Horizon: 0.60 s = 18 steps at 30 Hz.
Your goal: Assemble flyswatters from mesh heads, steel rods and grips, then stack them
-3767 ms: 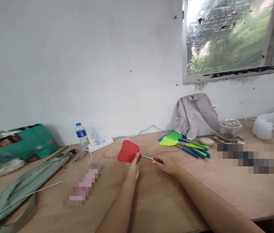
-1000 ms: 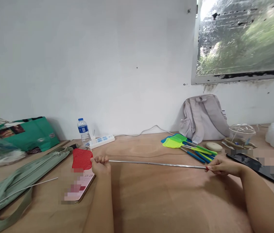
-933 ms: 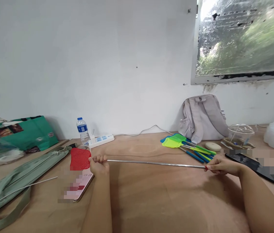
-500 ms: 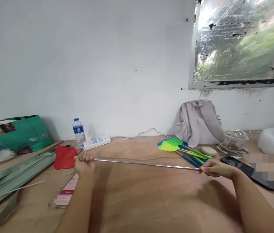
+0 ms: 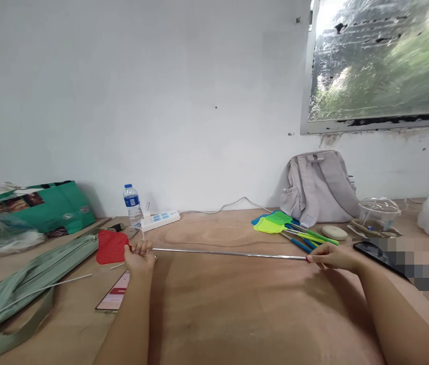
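A red fly swatter (image 5: pixel 112 247) with a thin metal telescopic rod (image 5: pixel 229 253) is held level above the table. My left hand (image 5: pixel 140 255) is closed round it just beside the red mesh head. At the rod's other end my right hand (image 5: pixel 330 256) pinches the red handle tip, most of which its fingers hide. The rod is drawn out long between both hands. Behind my right hand lies a pile of fly swatters (image 5: pixel 271 223) with green, yellow and blue heads.
Left stand a green bag (image 5: pixel 60 210), a water bottle (image 5: pixel 132 203) and a power strip (image 5: pixel 163 219); a grey-green cloth bag (image 5: pixel 47 274) and a phone (image 5: pixel 113 296) lie nearer. Right are a grey backpack (image 5: pixel 319 187), a clear plastic bowl (image 5: pixel 380 213) and a black phone (image 5: pixel 378 258).
The view has swung slightly left, so the background sits further right. My right hand has come a little nearer to the left one, and both keep hold of the fly swatter.
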Motion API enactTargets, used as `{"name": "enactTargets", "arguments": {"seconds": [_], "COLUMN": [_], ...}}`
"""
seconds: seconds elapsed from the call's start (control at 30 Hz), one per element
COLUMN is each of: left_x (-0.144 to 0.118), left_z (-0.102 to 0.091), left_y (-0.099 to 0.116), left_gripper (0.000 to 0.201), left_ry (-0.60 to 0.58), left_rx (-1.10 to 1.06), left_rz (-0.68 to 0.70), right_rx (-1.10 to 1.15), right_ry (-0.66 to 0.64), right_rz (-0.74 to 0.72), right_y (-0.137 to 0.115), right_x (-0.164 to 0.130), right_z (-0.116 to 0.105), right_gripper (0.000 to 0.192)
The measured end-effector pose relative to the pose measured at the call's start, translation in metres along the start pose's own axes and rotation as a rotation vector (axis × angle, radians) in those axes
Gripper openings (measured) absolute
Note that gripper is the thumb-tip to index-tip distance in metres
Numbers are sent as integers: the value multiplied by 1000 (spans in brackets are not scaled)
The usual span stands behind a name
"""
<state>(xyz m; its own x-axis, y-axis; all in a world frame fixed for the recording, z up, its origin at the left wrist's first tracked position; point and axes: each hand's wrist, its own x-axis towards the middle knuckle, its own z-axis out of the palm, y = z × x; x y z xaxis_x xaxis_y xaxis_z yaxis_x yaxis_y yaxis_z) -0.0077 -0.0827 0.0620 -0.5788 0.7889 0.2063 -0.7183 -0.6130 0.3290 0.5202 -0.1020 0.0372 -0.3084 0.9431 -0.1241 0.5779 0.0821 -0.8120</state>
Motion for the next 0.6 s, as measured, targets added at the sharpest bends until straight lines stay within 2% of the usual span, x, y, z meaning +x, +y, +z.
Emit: {"name": "enactTargets", "arguments": {"seconds": [0.1,0.2,0.3,0.4,0.5,0.6], "left_x": [4,10,14,12,8,2], "left_z": [-3,-4,-1,3,7,8], "left_y": [3,5,3,0,-1,1], "left_gripper": [48,54,59,58,48,43], "left_ry": [3,32,62,81,90,74], "left_rx": [-19,-37,-36,45,125,76], "left_rz": [31,60,47,-70,-172,-180], "right_rx": [7,193,521,817,923,913], "right_ry": [303,554,650,765,893,993], "right_rz": [-63,-94,-212,-325,-365,-403], "right_y": [1,1,-4,-12,-14,-11], "right_x": [4,9,17,25,29,29], "right_z": [-2,-2,4,10,10,7], "right_gripper": [43,43,41,40,40,37]}}
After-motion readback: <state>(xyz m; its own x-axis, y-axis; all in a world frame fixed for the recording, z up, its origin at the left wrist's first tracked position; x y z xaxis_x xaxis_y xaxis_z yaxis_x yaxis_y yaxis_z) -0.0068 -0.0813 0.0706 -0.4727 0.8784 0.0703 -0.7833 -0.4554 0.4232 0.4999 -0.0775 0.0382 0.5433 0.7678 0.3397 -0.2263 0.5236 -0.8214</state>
